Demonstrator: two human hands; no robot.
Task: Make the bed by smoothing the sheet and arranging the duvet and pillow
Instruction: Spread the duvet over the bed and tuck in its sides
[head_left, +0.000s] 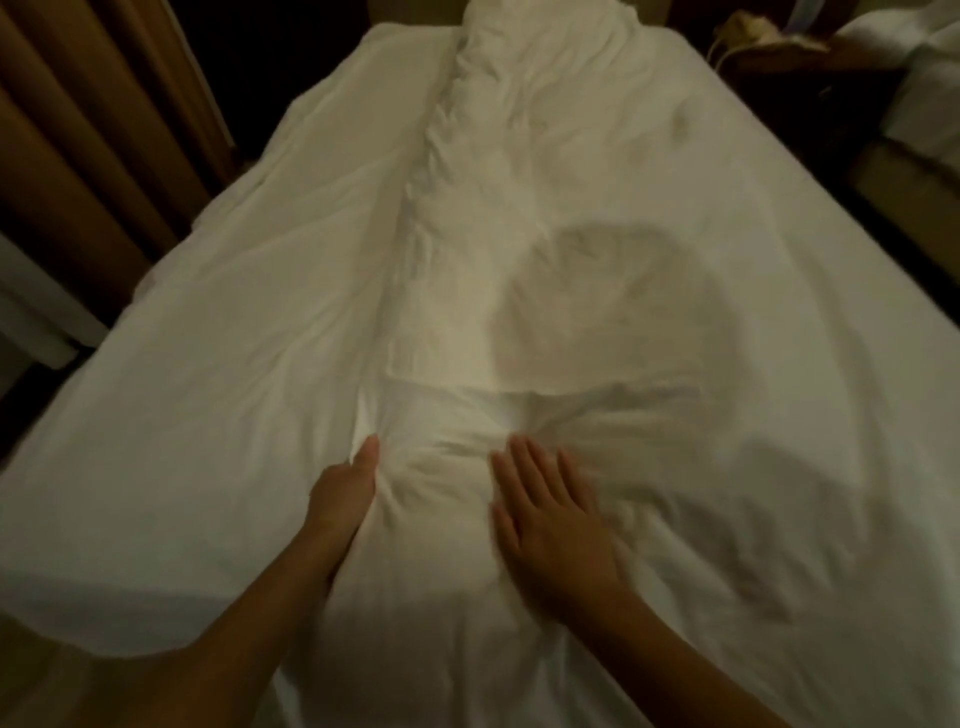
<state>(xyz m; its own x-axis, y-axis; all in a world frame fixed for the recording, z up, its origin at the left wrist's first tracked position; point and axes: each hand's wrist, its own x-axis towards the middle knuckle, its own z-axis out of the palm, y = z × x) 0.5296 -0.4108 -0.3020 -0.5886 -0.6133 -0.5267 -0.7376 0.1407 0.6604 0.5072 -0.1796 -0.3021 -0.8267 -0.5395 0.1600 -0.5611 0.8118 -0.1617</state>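
- While both hands rest on the near end of the bed (156, 415), the bundle of bedding between them is what the next move turns on — a puffy white lump, most likely the pillow (431, 499) or a bunched end of the duvet; the blur leaves it unclear which.
- The left hand (345, 493) lies at the lump's 9 o'clock side, fingers pressed along its edge and partly tucked in; whether it pinches the cloth or only pushes cannot be told.
- The right hand (550, 525) lies flat and spread on top, at the lump's 3 o'clock side, gripping nothing.
- From the hands, the duvet (498, 171) runs away toward 12 o'clock as a long crumpled ridge — its long axis follows the length of the bed, reaching the far end.
- The sheet (208, 322) shows bare and faintly wrinkled at 9 to 11 o'clock of the ridge.
- Both hands are equally near the lump; the left is nearer the bare sheet.
- No containers are in view; a curtain (93, 119) hangs at 10 o'clock, and another bed's corner (919, 104) shows at 2 o'clock.
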